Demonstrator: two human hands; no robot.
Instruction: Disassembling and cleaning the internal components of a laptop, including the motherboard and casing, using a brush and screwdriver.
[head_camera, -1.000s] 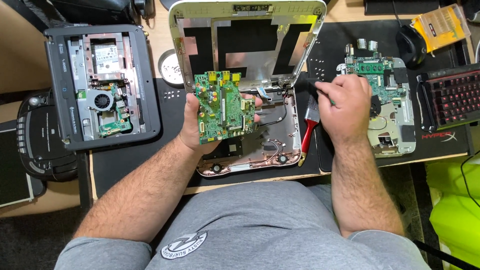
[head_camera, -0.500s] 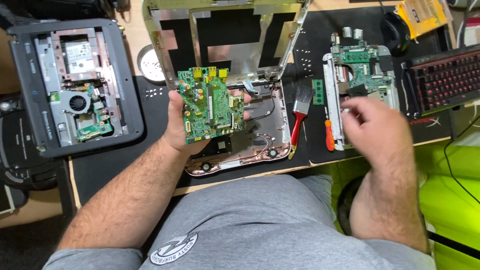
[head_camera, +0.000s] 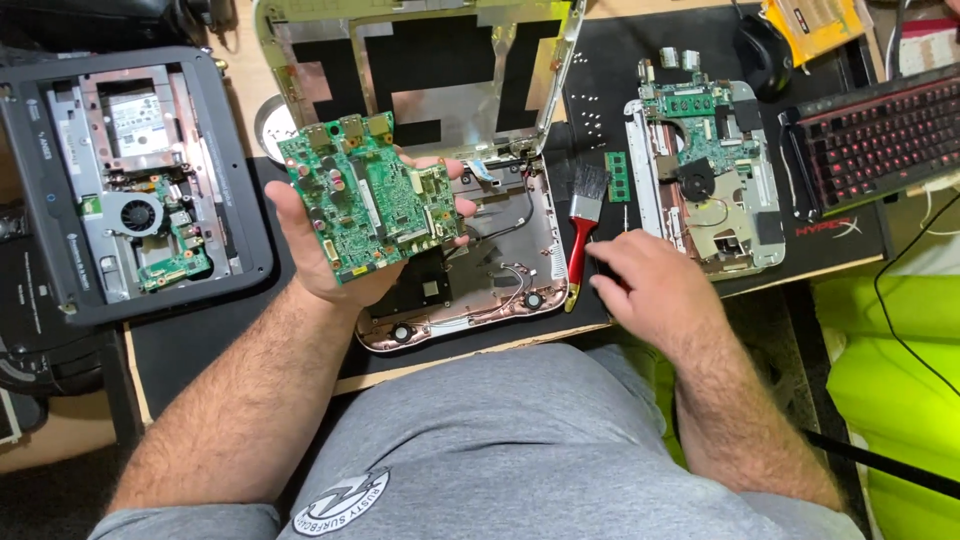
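At far left sits an opened black laptop base (head_camera: 135, 185); next, left hand (head_camera: 330, 255) cradles the green motherboard (head_camera: 368, 205) w/ fingers curled round its edges, above the pink chassis (head_camera: 500, 265). Right hand (head_camera: 650, 290) — fingers loosely bent, empty — rests beside the red brush (head_camera: 580, 225). Risk: one-hand grip could let the board tip & drop.

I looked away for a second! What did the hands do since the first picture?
The right hand let go of the red-handled brush, which now lies on the black mat, and pulled back toward the body. The left hand kept holding the green circuit board above the opened laptop base.
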